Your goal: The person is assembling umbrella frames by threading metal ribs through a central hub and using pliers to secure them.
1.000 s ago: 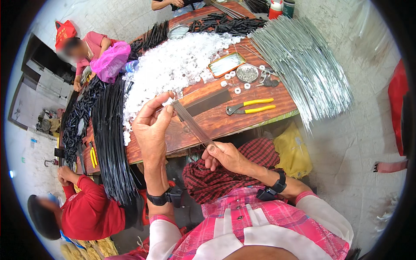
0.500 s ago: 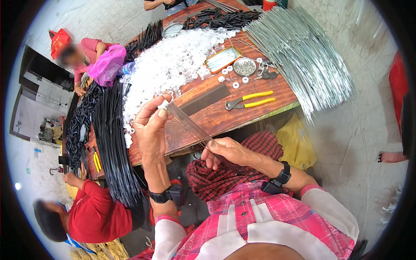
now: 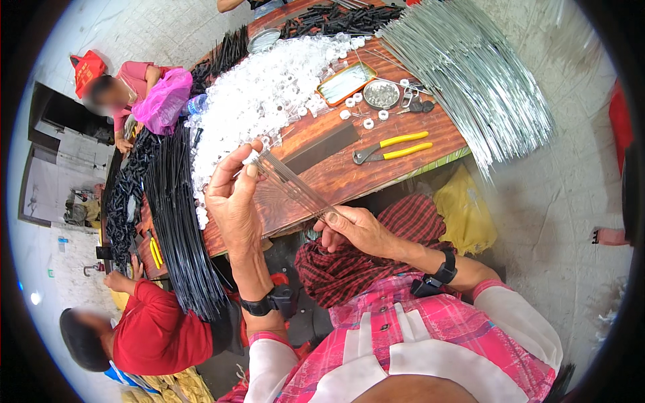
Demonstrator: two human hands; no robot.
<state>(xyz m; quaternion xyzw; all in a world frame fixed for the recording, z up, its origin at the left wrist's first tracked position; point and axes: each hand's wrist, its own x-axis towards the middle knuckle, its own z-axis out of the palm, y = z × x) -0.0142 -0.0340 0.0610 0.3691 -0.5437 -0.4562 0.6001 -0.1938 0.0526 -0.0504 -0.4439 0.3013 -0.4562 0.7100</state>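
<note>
My left hand (image 3: 235, 198) is closed, pinching a small white plastic cap (image 3: 251, 158) between thumb and fingertips. From that cap a bundle of thin metal wires (image 3: 290, 184) slants down to the right. My right hand (image 3: 357, 230) grips the lower part of the bundle, thumb on top; its fingers partly hide the wire ends. Beneath the wires, a dark rectangular bar (image 3: 326, 149) lies on the wooden table (image 3: 339, 188). Yellow-handled end nippers (image 3: 393, 147) rest to the right of the bar.
Beyond my hands spreads a heap of white plastic pieces (image 3: 259, 91). A shallow tin (image 3: 346, 82) and a round dish (image 3: 381, 94) stand near silver wires (image 3: 470, 87) overhanging the right edge. Black rods (image 3: 178, 215) hang over the near left edge. A red-sleeved co-worker (image 3: 161, 329) sits left.
The view has shifted slightly. Both hands keep their hold on the cap and wires, with little movement. At left, the red-sleeved co-worker's hands have moved a little.
</note>
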